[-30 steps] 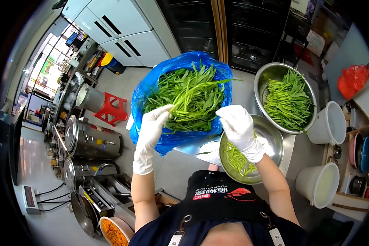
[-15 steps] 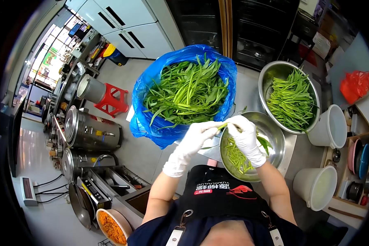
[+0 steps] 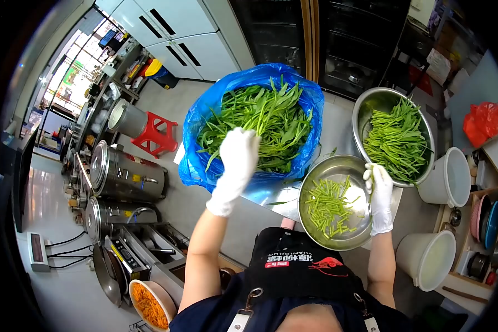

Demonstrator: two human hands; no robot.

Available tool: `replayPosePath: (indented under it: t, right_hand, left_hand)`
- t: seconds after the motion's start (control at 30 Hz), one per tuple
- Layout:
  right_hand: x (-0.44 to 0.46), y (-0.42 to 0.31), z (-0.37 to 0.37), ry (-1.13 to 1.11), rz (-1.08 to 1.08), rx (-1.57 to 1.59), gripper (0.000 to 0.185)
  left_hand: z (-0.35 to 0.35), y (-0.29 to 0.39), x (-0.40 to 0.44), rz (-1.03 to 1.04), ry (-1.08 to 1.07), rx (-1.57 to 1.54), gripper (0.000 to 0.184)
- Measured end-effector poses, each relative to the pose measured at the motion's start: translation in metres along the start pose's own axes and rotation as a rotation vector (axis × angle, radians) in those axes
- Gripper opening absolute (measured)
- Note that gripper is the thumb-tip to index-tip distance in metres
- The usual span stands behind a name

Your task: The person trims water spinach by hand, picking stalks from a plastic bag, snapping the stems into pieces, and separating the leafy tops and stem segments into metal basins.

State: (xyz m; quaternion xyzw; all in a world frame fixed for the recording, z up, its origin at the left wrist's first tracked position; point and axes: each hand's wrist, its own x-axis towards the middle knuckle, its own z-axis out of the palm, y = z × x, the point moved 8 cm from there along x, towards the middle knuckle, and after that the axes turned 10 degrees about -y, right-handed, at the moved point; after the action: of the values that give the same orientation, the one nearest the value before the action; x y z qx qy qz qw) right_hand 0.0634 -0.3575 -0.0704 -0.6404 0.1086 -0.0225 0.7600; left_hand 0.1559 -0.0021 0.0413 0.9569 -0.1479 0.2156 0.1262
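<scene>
My left hand [image 3: 240, 149], in a white glove, is over the near side of a blue plastic bag [image 3: 199, 176] piled with leafy green stems [image 3: 260, 113] that look like water spinach. Its fingertips meet the stems, but I cannot make out whether they grip any. My right hand [image 3: 378, 193], also gloved, is closed with a thin green stem [image 3: 371, 188] between its fingers, by the right rim of a steel bowl [image 3: 365, 235]. Short cut stem pieces [image 3: 327, 205] lie in that bowl. Beyond my right hand, a second steel bowl [image 3: 358, 119] holds long trimmed greens [image 3: 395, 138].
The bag and bowls share a steel table [image 3: 260, 199]. White buckets [image 3: 426, 260] stand at the right, near a shelf of pans [image 3: 481, 221]. To the left are a red stool [image 3: 156, 134], large steel pots [image 3: 130, 171] and a tub of shredded orange food [image 3: 149, 307].
My hands have parted from above the bowl of cut pieces. The left has moved up and left to the greens in the bag; the right has moved right to the bowl's rim.
</scene>
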Motion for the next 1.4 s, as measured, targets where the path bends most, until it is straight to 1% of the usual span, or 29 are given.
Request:
replayPosePath:
  t: [0.03,0.1,0.2,0.3,0.33,0.43,0.5,0.53,0.57,0.63,0.67,0.7,0.77,0.87,0.9,0.97,1.0,1.1,1.13,1.2,1.23,1.3,1.33,1.37,1.4]
  right_hand:
    - [-0.004,0.002,0.007,-0.012,0.010,-0.025,0.023]
    - [-0.009,0.009,0.019,-0.054,0.053,0.002,0.021]
    - [-0.011,0.020,0.028,-0.096,0.097,0.042,0.020]
    - [-0.011,0.031,0.026,-0.132,0.119,0.068,0.020]
    - [-0.011,0.031,0.023,-0.123,0.119,0.058,0.020]
    - [-0.013,0.032,0.017,-0.102,0.125,0.045,0.020]
    - [-0.014,0.033,0.015,-0.096,0.137,0.064,0.019]
    - [-0.014,0.034,0.014,-0.087,0.129,0.060,0.019]
    - [-0.012,0.036,0.015,-0.088,0.136,0.064,0.019]
    - [-0.010,0.042,0.016,-0.089,0.152,0.067,0.019]
    - [-0.008,0.046,0.018,-0.112,0.135,0.055,0.020]
    - [-0.008,0.046,0.020,-0.127,0.150,0.051,0.020]
    - [-0.005,0.044,0.028,-0.152,0.173,0.051,0.020]
    - [-0.005,0.026,0.041,-0.185,0.167,0.040,0.020]
    - [-0.005,0.021,0.046,-0.197,0.155,0.025,0.020]
    - [-0.003,0.014,0.056,-0.223,0.130,-0.002,0.020]
    - [-0.001,0.013,0.061,-0.246,0.122,-0.021,0.020]
    - [0.005,0.013,0.077,-0.312,0.108,-0.076,0.018]
    - [0.009,0.014,0.082,-0.338,0.110,-0.096,0.018]
    - [0.013,0.010,0.095,-0.364,0.149,-0.133,0.014]
    - [0.016,0.002,0.104,-0.366,0.094,-0.156,0.013]
    - [0.023,-0.014,0.121,-0.364,-0.014,-0.203,0.010]
    - [0.024,-0.032,0.133,-0.348,-0.156,-0.228,0.010]
    - [0.022,-0.046,0.143,-0.332,-0.205,-0.198,0.011]
    - [0.019,-0.071,0.156,-0.315,-0.392,-0.303,0.010]
  left_hand:
    - [0.014,-0.021,0.007,-0.053,-0.092,0.171,0.019]
    - [0.037,-0.049,0.011,-0.130,-0.295,0.317,0.019]
    - [0.053,-0.065,0.015,-0.161,-0.311,0.319,0.016]
    - [0.024,-0.068,0.023,-0.125,-0.130,0.190,0.011]
    - [0.010,-0.070,0.027,-0.167,-0.117,0.161,0.011]
    - [-0.043,-0.067,0.026,-0.177,0.084,0.095,0.008]
    - [-0.071,-0.065,0.021,-0.150,0.235,0.117,0.007]
    - [-0.081,-0.066,0.016,-0.164,0.298,0.047,0.007]
    - [-0.087,-0.066,0.010,-0.199,0.336,0.047,0.006]
    - [-0.083,-0.062,0.004,-0.158,0.314,0.152,0.004]
    - [-0.058,-0.066,0.006,-0.144,0.021,0.369,0.007]
    - [-0.047,-0.067,0.002,-0.157,-0.066,0.305,0.010]
    - [-0.047,-0.070,-0.002,-0.177,-0.058,0.245,0.009]
    - [-0.069,-0.070,-0.004,-0.200,0.021,0.205,0.007]
    - [-0.076,-0.071,-0.005,-0.249,0.018,0.223,0.007]
    - [-0.092,-0.072,-0.009,-0.213,0.089,0.267,0.003]
    - [-0.103,-0.069,-0.011,-0.192,0.163,0.324,0.004]
    - [-0.133,-0.065,-0.017,-0.150,0.316,0.341,0.005]
    - [-0.143,-0.061,-0.021,-0.110,0.399,0.321,0.008]
    - [-0.155,-0.060,-0.028,-0.117,0.459,0.329,0.013]
    - [-0.159,-0.060,-0.033,-0.113,0.492,0.333,0.015]
    - [-0.164,-0.055,-0.039,-0.113,0.489,0.304,0.013]
    - [-0.166,-0.053,-0.043,-0.112,0.486,0.287,0.013]
    - [-0.165,-0.050,-0.046,-0.099,0.477,0.272,0.014]
    - [-0.165,-0.047,-0.049,-0.086,0.466,0.255,0.015]
